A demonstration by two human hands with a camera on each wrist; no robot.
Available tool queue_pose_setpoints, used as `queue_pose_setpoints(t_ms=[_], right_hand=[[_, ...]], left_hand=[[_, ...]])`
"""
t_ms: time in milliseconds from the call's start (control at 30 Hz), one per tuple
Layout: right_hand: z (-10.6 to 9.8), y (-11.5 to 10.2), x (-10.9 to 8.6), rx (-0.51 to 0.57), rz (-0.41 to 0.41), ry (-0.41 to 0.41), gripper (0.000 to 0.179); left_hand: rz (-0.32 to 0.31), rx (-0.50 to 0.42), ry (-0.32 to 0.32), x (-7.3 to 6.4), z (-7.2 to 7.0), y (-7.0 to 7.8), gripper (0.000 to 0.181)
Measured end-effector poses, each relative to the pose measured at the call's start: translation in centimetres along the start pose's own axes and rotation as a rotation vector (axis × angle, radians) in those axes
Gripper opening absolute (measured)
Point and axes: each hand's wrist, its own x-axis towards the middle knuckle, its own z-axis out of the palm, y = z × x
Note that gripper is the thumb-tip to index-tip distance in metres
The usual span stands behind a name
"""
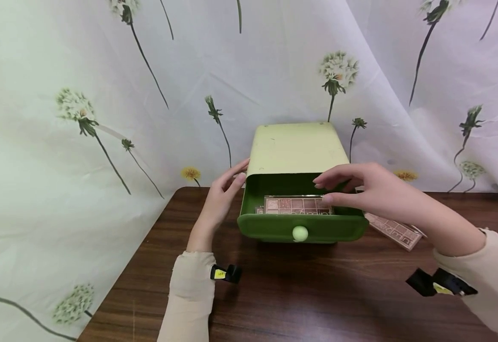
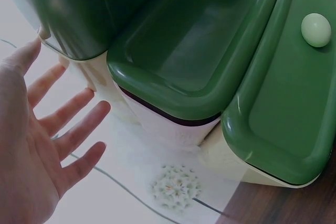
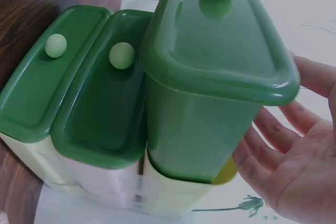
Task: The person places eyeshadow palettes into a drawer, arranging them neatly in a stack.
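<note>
A small cabinet with a cream top [image 1: 295, 147] stands on the table, its upper green drawer [image 1: 270, 228] pulled out. Inside the drawer an eyeshadow palette [image 1: 297, 205] leans behind the front panel, and part of another shows at its left. My left hand [image 1: 219, 197] rests along the cabinet's left side, fingers fairly straight. Over the drawer's right end hovers my right hand [image 1: 360, 183], fingers loosely bent, with the thumb at the palette's upper right corner. I cannot tell whether it touches. The right wrist view shows the right hand's fingers [image 3: 273, 156] spread and holding nothing.
On the table right of the cabinet lies another eyeshadow palette [image 1: 396, 232], partly behind my right forearm. Two lower drawers, a middle one [image 3: 100, 114] and a bottom one [image 3: 42, 87], are pushed in. A dandelion-print cloth [image 1: 155, 95] hangs behind the brown table [image 1: 283, 289].
</note>
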Motion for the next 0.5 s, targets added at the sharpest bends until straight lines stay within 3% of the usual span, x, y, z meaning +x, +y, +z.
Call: queue_pose_setpoints(t_ms=[167, 500], right_hand=[[0.0, 0.5, -1.7, -0.006, -0.02, 0.114, 0.025], [0.0, 3.2, -4.8, 0.094, -0.058, 0.314, 0.029]], left_hand=[[0.011, 0.0, -0.003, -0.1, 0.0, 0.0, 0.042], [-0.003, 0.002, 0.002, 0.0, 0.1, -0.2, 0.043]])
